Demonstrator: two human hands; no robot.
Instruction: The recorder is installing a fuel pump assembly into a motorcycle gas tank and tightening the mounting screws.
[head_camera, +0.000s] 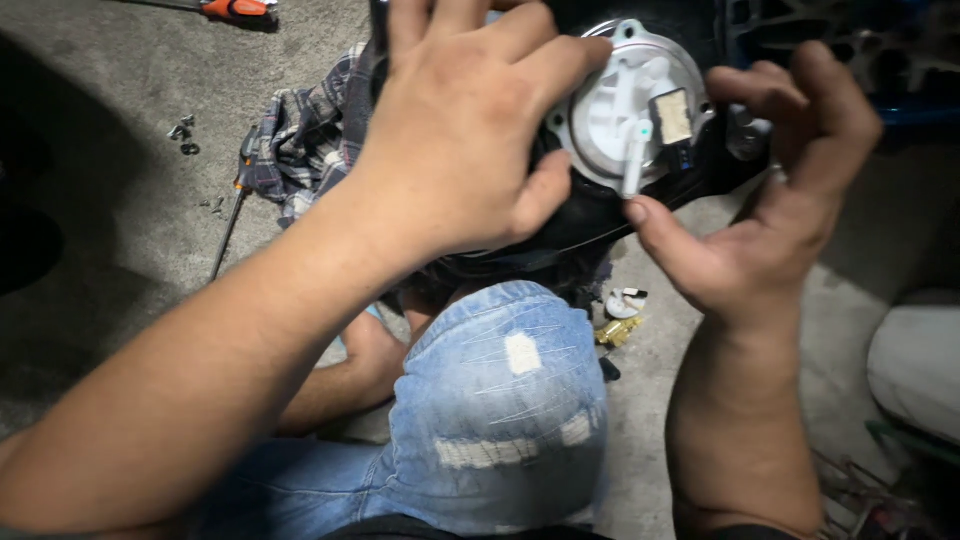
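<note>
At ten o'clock a plaid cloth (300, 140) lay on the concrete floor (120, 200) beside a thin screwdriver (228, 232). Our left hand (455, 150) was spread wide, palm pressed flat on the black housing (580, 225), fingers reaching toward one o'clock. At twelve o'clock the round white pump unit (625, 105) faced up at us, its white nozzle (635, 160) running toward six. Our right hand (760, 220) curled half open, thumb touching the nozzle tip, fingers hooked over the unit's rim.
</note>
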